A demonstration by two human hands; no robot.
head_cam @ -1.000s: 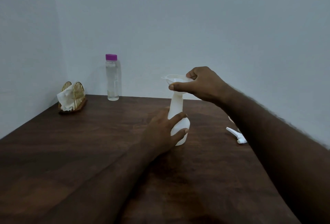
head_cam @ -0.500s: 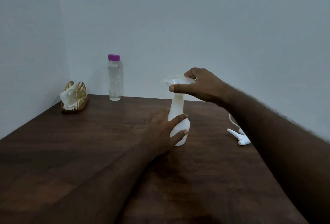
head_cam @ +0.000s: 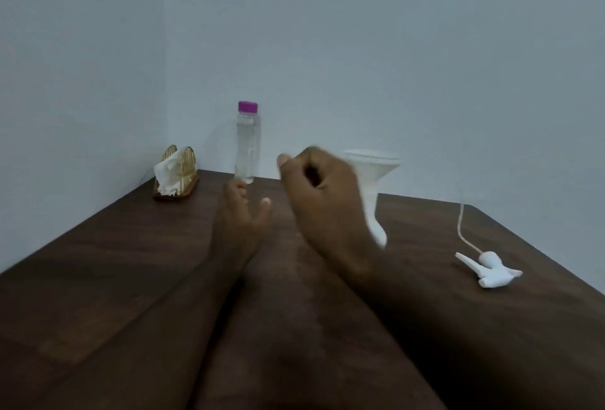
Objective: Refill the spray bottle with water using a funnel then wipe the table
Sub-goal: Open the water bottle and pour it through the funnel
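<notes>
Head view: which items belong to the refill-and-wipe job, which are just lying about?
Job:
spray bottle
funnel in its neck
water bottle, capped
sprayer head, lying off
tissues, probably for wiping
table

Lying about:
nothing clearly idle

We see a white funnel (head_cam: 373, 167), a magenta-capped clear water bottle (head_cam: 248, 148), a gold napkin holder (head_cam: 178, 167) and a dark brown table (head_cam: 98, 278).
</notes>
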